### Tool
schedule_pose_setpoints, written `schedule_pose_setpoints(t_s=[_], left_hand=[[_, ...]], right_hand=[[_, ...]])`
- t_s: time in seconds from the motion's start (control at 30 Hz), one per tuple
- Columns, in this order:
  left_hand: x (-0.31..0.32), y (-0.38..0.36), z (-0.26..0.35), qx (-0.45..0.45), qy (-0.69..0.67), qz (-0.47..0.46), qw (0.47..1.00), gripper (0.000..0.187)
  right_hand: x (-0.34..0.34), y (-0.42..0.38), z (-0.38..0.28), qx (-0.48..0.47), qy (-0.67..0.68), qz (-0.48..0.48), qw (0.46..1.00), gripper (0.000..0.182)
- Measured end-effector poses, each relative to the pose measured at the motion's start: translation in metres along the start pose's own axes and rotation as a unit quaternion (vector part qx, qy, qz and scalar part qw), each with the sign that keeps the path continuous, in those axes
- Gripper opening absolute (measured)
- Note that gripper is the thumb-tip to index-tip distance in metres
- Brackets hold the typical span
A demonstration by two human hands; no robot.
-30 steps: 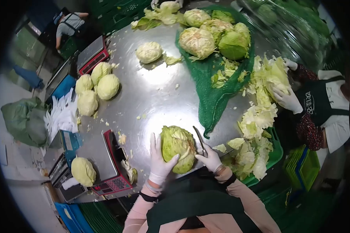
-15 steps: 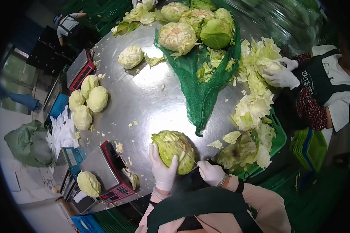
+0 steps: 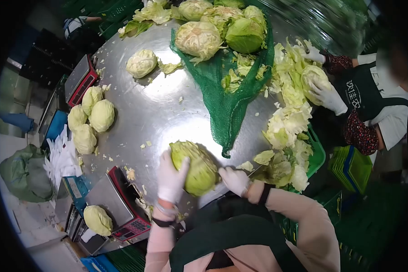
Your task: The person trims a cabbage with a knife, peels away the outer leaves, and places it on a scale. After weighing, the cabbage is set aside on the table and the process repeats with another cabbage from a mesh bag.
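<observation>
Cabbage [image 3: 197,168], against left hand [image 3: 171,177], right hand [image 3: 235,181] apparently beside

Two red scales [image 3: 106,199], one green net [image 3: 220,104], one knife [image 3: 255,171]. Four bunched pale cabbages [image 3: 102,115], one lone cabbage [image 3: 141,63], one scale-side cabbage [image 3: 98,221]. One big green cabbage [image 3: 199,172]. The net's pile [image 3: 198,40] is too squished to count.

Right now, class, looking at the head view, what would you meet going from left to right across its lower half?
Green sack → lower red scale → gloved left hand → large cabbage → gloved right hand → loose leaf pile → stacked green baskets.
</observation>
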State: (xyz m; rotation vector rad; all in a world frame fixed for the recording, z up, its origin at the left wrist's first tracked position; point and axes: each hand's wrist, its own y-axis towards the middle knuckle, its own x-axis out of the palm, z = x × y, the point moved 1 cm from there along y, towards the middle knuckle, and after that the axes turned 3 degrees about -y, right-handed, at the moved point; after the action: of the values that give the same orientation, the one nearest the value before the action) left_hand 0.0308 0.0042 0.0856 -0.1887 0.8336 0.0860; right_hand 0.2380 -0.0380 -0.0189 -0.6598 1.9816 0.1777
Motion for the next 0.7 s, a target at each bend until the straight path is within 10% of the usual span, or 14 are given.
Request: schedule_pose_setpoints(t_s=[0.37,0.53,0.6,0.7], left_hand=[[0.004,0.059,0.01,-0.012,0.138,-0.061,0.989,0.069],[-0.019,0.134,-0.025,-0.108,-0.07,-0.215,0.968,0.073],[-0.017,0.114,-0.022,-0.144,-0.109,-0.173,0.968,0.073],[0.007,0.056,-0.01,0.111,-0.016,0.097,0.989,0.08]], right_hand=[[0.002,0.022,0.012,0.048,-0.055,-0.009,0.997,0.015],[0.008,0.07,0.01,0.057,-0.06,0.067,0.994,0.009],[0.003,0.078,0.01,0.07,-0.065,0.054,0.994,0.009],[-0.001,0.078,0.002,0.082,-0.057,0.045,0.994,0.009]])
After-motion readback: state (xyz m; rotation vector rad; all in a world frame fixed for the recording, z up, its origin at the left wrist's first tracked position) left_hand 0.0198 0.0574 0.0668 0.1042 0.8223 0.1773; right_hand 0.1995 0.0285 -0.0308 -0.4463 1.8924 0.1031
